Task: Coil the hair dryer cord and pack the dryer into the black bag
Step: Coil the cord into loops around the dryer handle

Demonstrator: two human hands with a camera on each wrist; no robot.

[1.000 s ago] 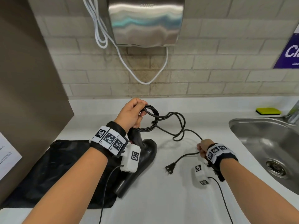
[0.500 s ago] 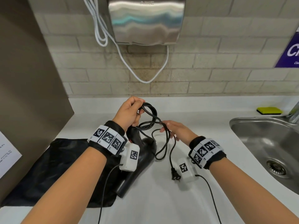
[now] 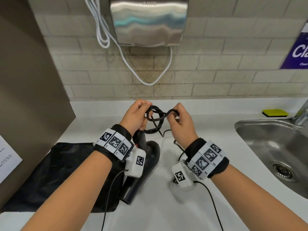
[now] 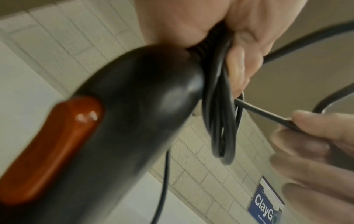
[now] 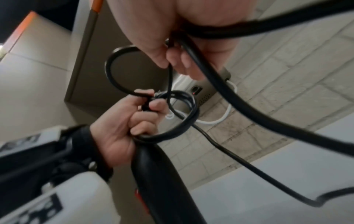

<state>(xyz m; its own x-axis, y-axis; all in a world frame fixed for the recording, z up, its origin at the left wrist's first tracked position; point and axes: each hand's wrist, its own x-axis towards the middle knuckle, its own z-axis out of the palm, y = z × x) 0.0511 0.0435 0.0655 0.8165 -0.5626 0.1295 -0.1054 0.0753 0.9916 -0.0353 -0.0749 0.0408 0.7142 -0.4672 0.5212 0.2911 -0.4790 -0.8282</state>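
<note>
Black cord [image 3: 155,118] is partly coiled: the left hand [image 3: 135,115] grips several gathered loops at the hair dryer [image 3: 143,165] handle's end, while the right hand [image 3: 180,121] pinches the next length, fingers [image 4: 306,119] curled. Loose cord trails on the bench [image 3: 166,214]. Packing remains; the black bag [image 3: 50,172] lies flat, left of the dryer.

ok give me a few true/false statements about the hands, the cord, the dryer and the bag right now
1. The left hand grips coiled loops of the cord. True.
2. The right hand is flat on the counter. False: it is raised and pinches a stretch of cord.
3. The hair dryer is inside the black bag. False: it is outside, its nozzle lying over the bag's edge.
4. A yellow sponge sits beside the sink. True.
5. The cord is white. False: it is black.
</note>
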